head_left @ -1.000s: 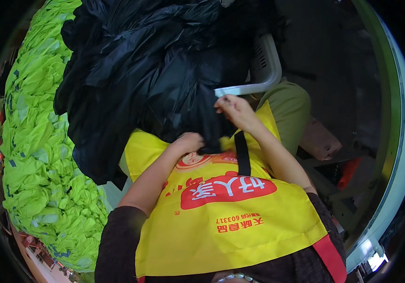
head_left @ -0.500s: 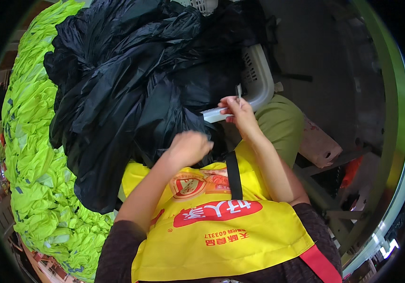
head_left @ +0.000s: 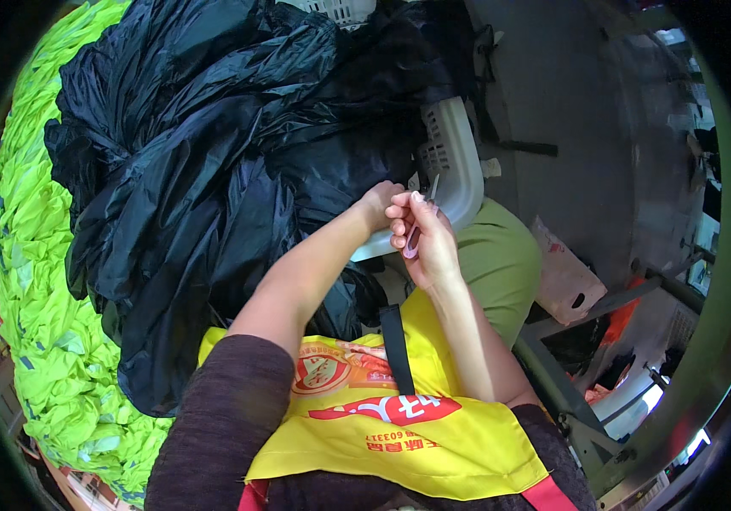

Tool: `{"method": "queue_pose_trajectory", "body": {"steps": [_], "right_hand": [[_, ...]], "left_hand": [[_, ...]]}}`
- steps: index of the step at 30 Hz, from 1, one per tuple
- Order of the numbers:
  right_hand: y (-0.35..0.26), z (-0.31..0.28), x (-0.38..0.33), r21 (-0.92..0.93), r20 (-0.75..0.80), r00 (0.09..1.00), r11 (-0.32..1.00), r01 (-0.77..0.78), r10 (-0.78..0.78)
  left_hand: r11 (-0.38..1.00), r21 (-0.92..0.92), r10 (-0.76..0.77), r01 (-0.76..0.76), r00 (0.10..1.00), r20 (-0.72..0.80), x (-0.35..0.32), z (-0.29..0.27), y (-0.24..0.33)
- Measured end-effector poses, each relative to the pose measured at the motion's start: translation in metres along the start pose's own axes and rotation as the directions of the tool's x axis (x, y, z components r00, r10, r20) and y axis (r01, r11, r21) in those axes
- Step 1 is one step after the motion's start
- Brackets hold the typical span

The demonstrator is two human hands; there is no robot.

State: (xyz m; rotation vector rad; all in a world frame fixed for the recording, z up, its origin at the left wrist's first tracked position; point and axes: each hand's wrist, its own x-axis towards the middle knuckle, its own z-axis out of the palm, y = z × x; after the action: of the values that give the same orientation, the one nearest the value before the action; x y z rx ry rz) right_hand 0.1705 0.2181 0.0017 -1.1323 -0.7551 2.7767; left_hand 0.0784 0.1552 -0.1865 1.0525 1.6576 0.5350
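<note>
Small snips, pinkish handle with thin metal blades, sat in the right hand, fingers curled round the handle and blades pointing up toward the white plastic basket. Half a second earlier that hand held a small white strip out beside the basket; no strip showed now, so it looked cut or dropped, can't tell which. Left hand had moved up from the apron side and was pressed into the black fabric right beside the snips, fingers bent, likely pinching cloth, but the grip itself was hidden. Both hands were now touching or nearly so, just in front of the basket rim. Judged: trimming on this spot was under way, the hands having closed in on one point of the cloth. Black fabric piled left of the basket, spilling over it. Further left of that, a heap of neon yellow-green garments. Yellow apron below the hands.
</note>
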Motion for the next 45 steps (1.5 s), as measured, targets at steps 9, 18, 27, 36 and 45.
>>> {"method": "queue_pose_trajectory", "body": {"steps": [9,18,27,36,45], "right_hand": [[0.015,0.007,-0.007,-0.275,0.064,0.995,0.960,-0.057,0.078],[0.022,-0.002,-0.013,-0.332,0.041,0.997,0.941,0.072,-0.061],[0.020,0.023,-0.069,-0.190,0.223,0.969,0.970,0.151,-0.107],[0.035,-0.004,-0.051,-0.244,-0.030,1.000,0.970,-0.010,0.002],[0.047,-0.007,-0.054,-0.349,0.055,0.998,0.936,0.039,-0.021]], "left_hand": [[0.701,0.706,0.377,-0.096,0.891,-0.253,-0.110,-0.060,0.031],[0.826,0.551,0.382,0.123,0.597,-0.706,-0.302,-0.080,0.149],[0.704,0.704,0.378,0.095,0.788,-0.485,-0.365,0.020,0.149],[0.862,0.406,0.112,0.304,0.667,-0.737,-0.352,0.049,0.147],[0.914,0.263,0.085,0.310,0.487,-0.869,-0.352,0.047,0.154]]}}
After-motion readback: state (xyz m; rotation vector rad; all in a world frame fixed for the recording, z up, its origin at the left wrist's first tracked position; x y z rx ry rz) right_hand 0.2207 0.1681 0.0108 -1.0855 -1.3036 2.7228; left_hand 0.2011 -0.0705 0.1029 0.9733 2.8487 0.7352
